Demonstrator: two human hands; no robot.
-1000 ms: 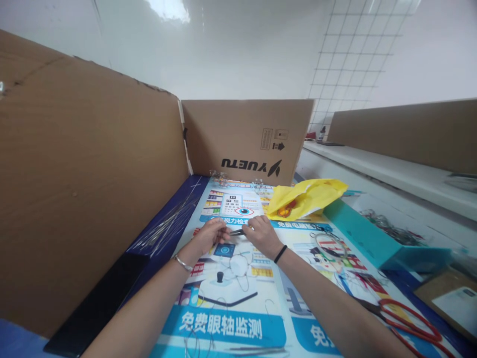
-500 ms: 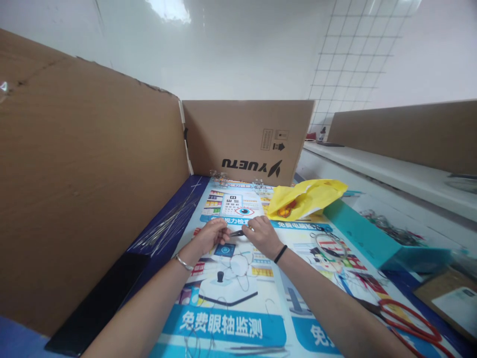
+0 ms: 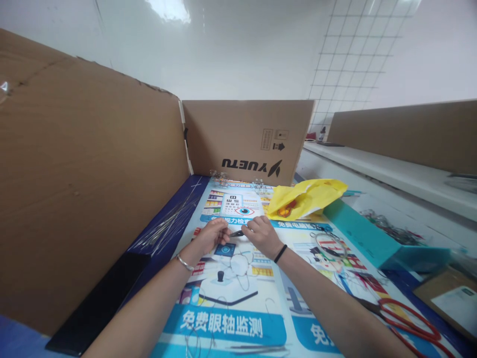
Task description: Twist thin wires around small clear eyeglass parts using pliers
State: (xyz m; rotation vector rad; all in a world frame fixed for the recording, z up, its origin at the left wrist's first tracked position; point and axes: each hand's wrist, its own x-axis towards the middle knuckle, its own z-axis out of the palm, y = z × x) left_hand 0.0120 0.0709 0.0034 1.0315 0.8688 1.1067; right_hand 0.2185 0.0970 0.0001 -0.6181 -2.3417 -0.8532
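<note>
Both my hands meet over the printed sheet [image 3: 268, 278], near its middle. My right hand [image 3: 263, 235] is closed around small dark-jawed pliers [image 3: 236, 233], whose tips point left at my other hand's fingertips. My left hand [image 3: 213, 235] is pinched closed just beside those jaws; whatever lies between its fingers is too small to make out. Below them, thin bent wire [image 3: 244, 283] makes loops against the print. More curled wire [image 3: 194, 340] lies close to the front edge, beside some straight thin metal pieces [image 3: 257, 349].
Cardboard panels [image 3: 246, 134] stand behind and at left. Straight wires [image 3: 167, 219] lie along the left side. On the right are a yellow bag [image 3: 316, 196], a teal box [image 3: 368, 238] of wire pieces, a wire coil [image 3: 330, 246] and red-handled scissors [image 3: 406, 318].
</note>
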